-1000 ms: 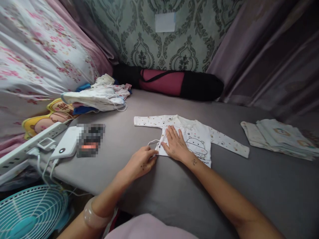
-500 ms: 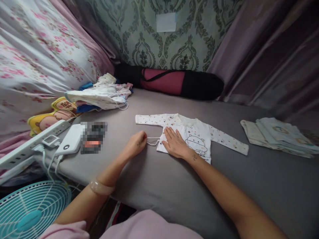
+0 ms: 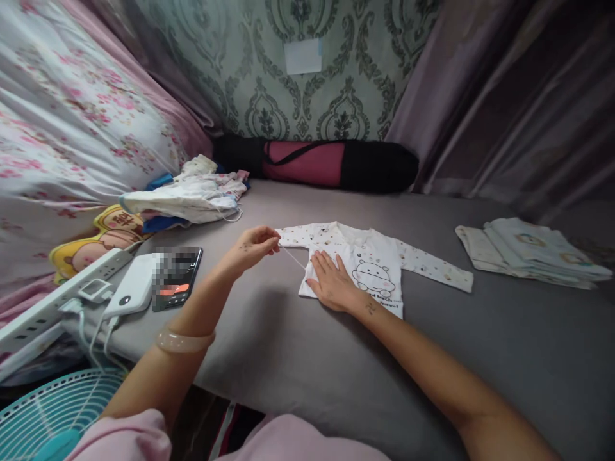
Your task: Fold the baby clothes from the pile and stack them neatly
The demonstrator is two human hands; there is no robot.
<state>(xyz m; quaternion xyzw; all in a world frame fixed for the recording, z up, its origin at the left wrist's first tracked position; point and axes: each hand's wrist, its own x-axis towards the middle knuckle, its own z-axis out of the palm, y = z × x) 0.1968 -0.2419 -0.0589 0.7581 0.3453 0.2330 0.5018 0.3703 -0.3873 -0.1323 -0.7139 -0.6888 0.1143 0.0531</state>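
A small white baby shirt (image 3: 355,240) lies flat on the grey bed sheet, its sleeves spread and a cartoon animal printed on its front. My right hand (image 3: 331,280) rests palm down on the shirt's left side, fingers stretched out. Raised above the sheet, my left hand (image 3: 257,246) pinches a thin white tie string (image 3: 292,258). The string runs taut from the fingertips to the shirt's left edge beside my right hand. The end of the left sleeve is partly hidden behind my left hand.
Folded clothes (image 3: 533,253) are stacked at right, a loose clothes pile (image 3: 192,192) at back left. A black and red long bag (image 3: 312,165) lies along the wall. Left are a power strip (image 3: 62,291), white power bank (image 3: 132,288), phone (image 3: 185,275) and fan (image 3: 62,410).
My left hand has lifted off the sheet and moved up with the string, which is now drawn straight. My right hand stays flat on the shirt. The view has shifted slightly.
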